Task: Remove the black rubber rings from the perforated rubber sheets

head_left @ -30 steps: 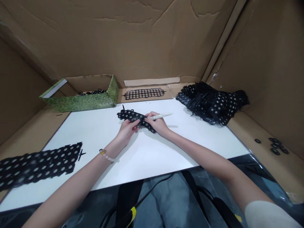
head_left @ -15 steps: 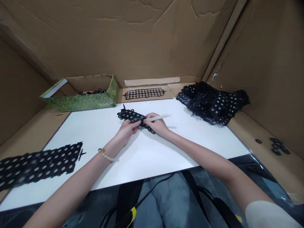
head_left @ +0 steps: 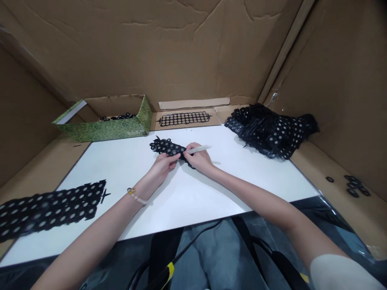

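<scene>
A strip of joined black rubber rings (head_left: pixel 165 147) is held above the middle of the white table (head_left: pixel 181 197). My left hand (head_left: pixel 164 164) pinches its near edge between thumb and fingers. My right hand (head_left: pixel 199 158) is closed around a pale, pen-like tool (head_left: pixel 199 149), whose back end points right. The tool's tip meets the strip near my left thumb, but the fingers hide it. The strip's right end hangs below my right fingers.
A green patterned box (head_left: pixel 121 131) with loose black rings stands back left. One ring sheet (head_left: pixel 184 118) lies on cardboard behind; another sheet (head_left: pixel 57 207) lies front left. A heap of ring sheets (head_left: pixel 272 131) sits back right. Loose rings (head_left: pixel 353 185) lie on the right cardboard.
The pale tool has tilted a little and its back end has shifted left. The strip has turned slightly in my hands. Both hands keep their hold.
</scene>
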Available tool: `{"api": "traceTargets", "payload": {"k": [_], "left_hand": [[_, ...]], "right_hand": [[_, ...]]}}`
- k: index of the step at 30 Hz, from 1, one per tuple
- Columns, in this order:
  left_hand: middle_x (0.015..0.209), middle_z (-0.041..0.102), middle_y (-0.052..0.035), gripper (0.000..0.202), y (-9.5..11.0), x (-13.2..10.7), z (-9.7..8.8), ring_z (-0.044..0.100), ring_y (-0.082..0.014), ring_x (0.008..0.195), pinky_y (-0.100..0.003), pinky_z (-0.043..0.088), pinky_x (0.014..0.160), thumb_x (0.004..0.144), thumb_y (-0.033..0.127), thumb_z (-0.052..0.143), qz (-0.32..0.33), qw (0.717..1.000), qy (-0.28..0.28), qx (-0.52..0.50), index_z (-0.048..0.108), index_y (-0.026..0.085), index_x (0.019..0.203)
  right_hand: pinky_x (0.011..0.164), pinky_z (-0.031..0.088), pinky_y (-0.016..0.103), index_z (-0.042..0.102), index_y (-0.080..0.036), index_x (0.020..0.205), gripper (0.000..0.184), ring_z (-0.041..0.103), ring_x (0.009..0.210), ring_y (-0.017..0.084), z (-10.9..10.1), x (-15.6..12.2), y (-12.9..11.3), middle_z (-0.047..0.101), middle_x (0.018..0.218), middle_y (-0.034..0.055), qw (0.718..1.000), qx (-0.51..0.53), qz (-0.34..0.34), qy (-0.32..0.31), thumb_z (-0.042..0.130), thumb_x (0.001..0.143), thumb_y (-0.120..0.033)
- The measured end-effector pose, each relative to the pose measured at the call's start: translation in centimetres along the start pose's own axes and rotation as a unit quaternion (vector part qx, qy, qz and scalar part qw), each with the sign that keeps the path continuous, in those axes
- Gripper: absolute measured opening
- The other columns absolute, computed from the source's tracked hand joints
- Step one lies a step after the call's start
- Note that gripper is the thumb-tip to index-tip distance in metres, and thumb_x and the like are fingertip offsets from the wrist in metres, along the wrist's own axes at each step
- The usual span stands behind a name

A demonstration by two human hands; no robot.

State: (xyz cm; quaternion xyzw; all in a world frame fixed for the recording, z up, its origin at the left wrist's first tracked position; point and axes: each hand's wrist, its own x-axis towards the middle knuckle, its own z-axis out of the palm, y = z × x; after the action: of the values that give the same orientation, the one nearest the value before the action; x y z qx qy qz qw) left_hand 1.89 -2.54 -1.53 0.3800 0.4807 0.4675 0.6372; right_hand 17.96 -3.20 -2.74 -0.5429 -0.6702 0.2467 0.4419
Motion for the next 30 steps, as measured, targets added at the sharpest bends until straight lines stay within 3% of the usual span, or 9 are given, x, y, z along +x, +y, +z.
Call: {"api": "traceTargets", "payload": {"k": [6,9,12,17,19,22,24,27,30], "left_hand": [[0.053,0.047,0.0055,0.036,0.5,-0.4,0.3,0.038,-0.0052,0.046,-0.019,0.025,0.040,0.054,0.025,0.090,0.004,1.000,0.005,-0.020,0.056,0.015,0.062],[0.054,0.053,0.0019,0.032,0.7,-0.4,0.3,0.045,-0.0075,0.049,-0.019,0.033,0.042,0.061,0.030,0.087,-0.003,0.999,0.021,-0.026,0.061,0.013,0.063],[0.064,0.063,-0.0037,0.020,0.7,-0.2,0.2,0.055,-0.0099,0.056,-0.019,0.044,0.050,0.067,0.022,0.083,-0.015,0.999,0.027,-0.043,0.066,0.011,0.066],[0.071,0.068,-0.0042,0.006,0.6,-0.1,0.5,0.059,-0.0096,0.062,-0.018,0.050,0.054,0.073,0.006,0.073,-0.075,0.989,0.021,-0.128,0.069,0.010,0.072],[0.074,0.069,-0.0041,0.008,0.6,-0.4,0.7,0.061,-0.0100,0.066,-0.019,0.053,0.058,0.074,0.003,0.072,-0.063,0.986,0.031,-0.151,0.070,0.011,0.072],[0.080,0.072,-0.0045,0.011,0.5,-0.9,1.1,0.063,-0.0114,0.071,-0.020,0.056,0.063,0.072,0.002,0.075,-0.018,0.987,0.039,-0.154,0.071,0.012,0.074],[0.081,0.072,-0.0048,0.012,0.4,-1.1,1.2,0.064,-0.0123,0.073,-0.020,0.056,0.062,0.070,0.002,0.076,-0.009,0.988,0.039,-0.148,0.071,0.012,0.074],[0.080,0.072,-0.0052,0.010,0.2,-1.2,1.3,0.064,-0.0125,0.072,-0.020,0.056,0.060,0.070,0.003,0.076,-0.033,0.988,0.027,-0.147,0.071,0.012,0.073],[0.081,0.073,-0.0055,0.008,0.2,-1.2,1.5,0.064,-0.0121,0.072,-0.019,0.055,0.060,0.073,0.004,0.075,-0.052,0.986,0.019,-0.155,0.072,0.012,0.074]], "right_hand": [[0.077,0.043,0.030,0.053,-0.022,0.069,0.016,0.059,0.082,0.018,-0.3,0.2,0.7,0.062,0.080,0.0006,0.998,0.056,-0.021,-0.009,0.058,0.081,-0.030],[0.073,0.043,0.029,0.053,-0.021,0.068,0.015,0.058,0.076,0.016,-1.0,0.3,0.6,0.061,0.078,0.0001,0.994,0.095,-0.038,-0.048,0.059,0.079,-0.029],[0.073,0.043,0.029,0.053,-0.021,0.066,0.014,0.058,0.076,0.016,-2.1,0.6,0.4,0.062,0.079,0.0008,0.988,0.104,-0.069,-0.092,0.060,0.077,-0.027],[0.073,0.045,0.029,0.058,-0.020,0.069,0.010,0.060,0.077,0.017,-4.3,1.7,0.6,0.066,0.082,0.0017,0.976,0.114,-0.096,-0.159,0.062,0.076,-0.026],[0.077,0.046,0.031,0.059,-0.020,0.069,0.010,0.062,0.079,0.018,-5.0,2.1,0.6,0.068,0.082,0.0019,0.980,0.110,-0.103,-0.126,0.062,0.076,-0.027],[0.087,0.045,0.035,0.058,-0.021,0.070,0.014,0.062,0.084,0.019,-5.5,2.1,0.0,0.068,0.081,0.0017,0.990,0.101,-0.087,0.043,0.059,0.081,-0.030],[0.086,0.046,0.034,0.058,-0.022,0.072,0.015,0.062,0.085,0.019,-5.1,1.8,-0.6,0.068,0.079,0.0011,0.983,0.126,-0.062,0.115,0.058,0.083,-0.032],[0.079,0.047,0.031,0.058,-0.021,0.071,0.016,0.061,0.079,0.018,-4.0,1.1,-1.2,0.067,0.076,-0.0002,0.986,0.159,-0.015,0.054,0.060,0.080,-0.034],[0.076,0.046,0.029,0.061,-0.021,0.072,0.012,0.061,0.078,0.017,-3.0,0.6,-1.1,0.068,0.077,-0.0014,0.991,0.129,0.027,-0.006,0.061,0.077,-0.032]]}}
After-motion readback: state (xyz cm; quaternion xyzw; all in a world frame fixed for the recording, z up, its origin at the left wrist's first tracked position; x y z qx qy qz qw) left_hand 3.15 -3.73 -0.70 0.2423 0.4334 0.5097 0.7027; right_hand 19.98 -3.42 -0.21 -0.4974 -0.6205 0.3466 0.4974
